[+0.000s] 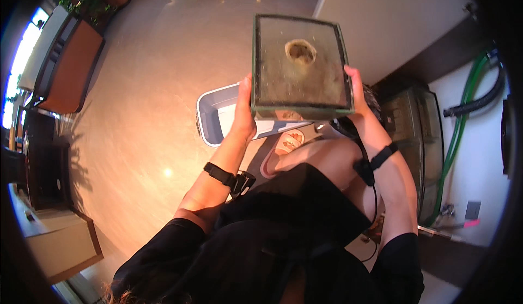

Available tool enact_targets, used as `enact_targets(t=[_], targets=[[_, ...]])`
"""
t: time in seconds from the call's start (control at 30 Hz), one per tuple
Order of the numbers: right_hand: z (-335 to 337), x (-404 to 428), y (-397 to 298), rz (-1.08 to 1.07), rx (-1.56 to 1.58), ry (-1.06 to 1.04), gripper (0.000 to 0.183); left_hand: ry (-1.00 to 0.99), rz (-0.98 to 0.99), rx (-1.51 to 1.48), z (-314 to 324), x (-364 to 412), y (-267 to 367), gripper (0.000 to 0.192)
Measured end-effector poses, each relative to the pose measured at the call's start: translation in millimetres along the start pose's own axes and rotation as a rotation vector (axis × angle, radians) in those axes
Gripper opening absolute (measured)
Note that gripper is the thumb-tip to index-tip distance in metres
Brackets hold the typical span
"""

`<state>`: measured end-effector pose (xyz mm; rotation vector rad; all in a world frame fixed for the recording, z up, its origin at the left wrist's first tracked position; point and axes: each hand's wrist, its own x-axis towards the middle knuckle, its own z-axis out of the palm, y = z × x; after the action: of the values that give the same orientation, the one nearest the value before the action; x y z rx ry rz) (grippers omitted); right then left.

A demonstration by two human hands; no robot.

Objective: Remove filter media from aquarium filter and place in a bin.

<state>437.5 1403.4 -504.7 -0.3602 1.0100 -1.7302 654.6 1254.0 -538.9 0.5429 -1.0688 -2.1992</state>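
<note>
Between both hands I hold a square glass box (302,79) with greenish edges and a dark strip around its cloudy face. A round hole (301,52) with a pale, rough rim shows in that face. My left hand (245,114) grips the box's left side, with the fingers mostly hidden. My right hand (356,89) grips the right side, its thumb near the edge. Below the box a grey-and-white plastic tub (209,120) sits on the floor, partly covered by the box and my left hand.
To the right stands a glass tank (408,128) in a cabinet, with a green hose (457,128) and a black corrugated hose (476,108). A pale panel (384,14) rises at upper right. Furniture (73,63) lines the left. My sandalled foot (288,144) is beside the tub.
</note>
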Motion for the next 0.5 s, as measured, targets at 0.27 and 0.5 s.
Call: enact_targets(t=[0.27, 0.5], targets=[[-59.0, 55.9, 43.4, 0.311, -0.048, 0.16, 0.044, 0.208, -0.231, -0.159, -42.1, 8.6, -75.0, 0.067], [-78.2, 78.9, 59.3, 0.354, -0.091, 0.204, 0.043, 0.245, -0.319, -0.158, -80.6, 33.9, -130.0, 0.071]])
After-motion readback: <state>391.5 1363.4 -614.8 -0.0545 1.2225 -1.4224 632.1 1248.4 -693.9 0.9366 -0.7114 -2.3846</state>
